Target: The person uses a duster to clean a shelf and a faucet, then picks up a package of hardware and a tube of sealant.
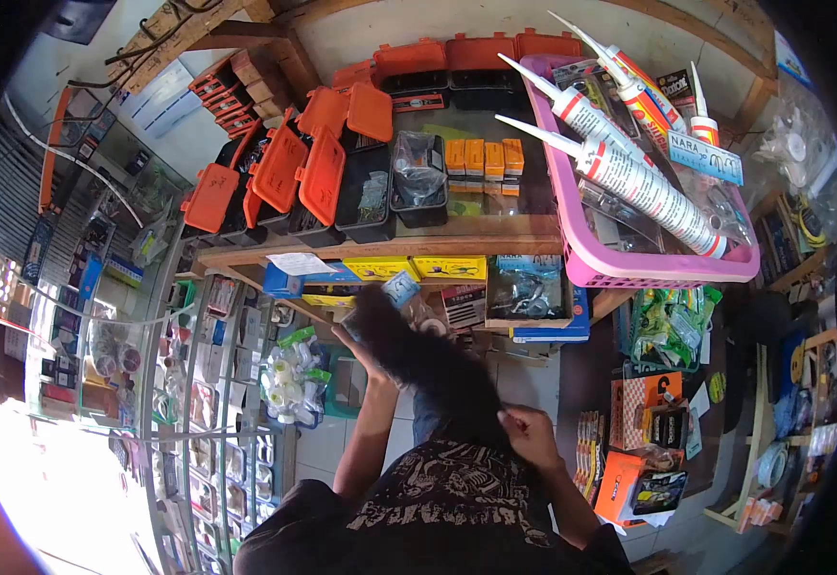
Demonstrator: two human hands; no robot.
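A long, black, fluffy thing [428,362] stretches from just below the wooden shelf down to the dark printed shirt. My left hand [371,360] is against its left side near the upper end, wrapped partly round it, with some fingers hidden behind. By its lower right edge, my right hand [531,439] has its fingers curled in a pinch; what they hold is too small to make out. Yellow boxes [447,267] and a tray of small bagged parts [529,292] lie beyond my left hand.
The wooden shelf edge [380,246] runs across in front, bearing black bins with orange lids [279,168]. A pink basket [649,264] of sealant tubes overhangs at the upper right. Glass shelving [188,383] stands left; orange boxes [623,487] sit right.
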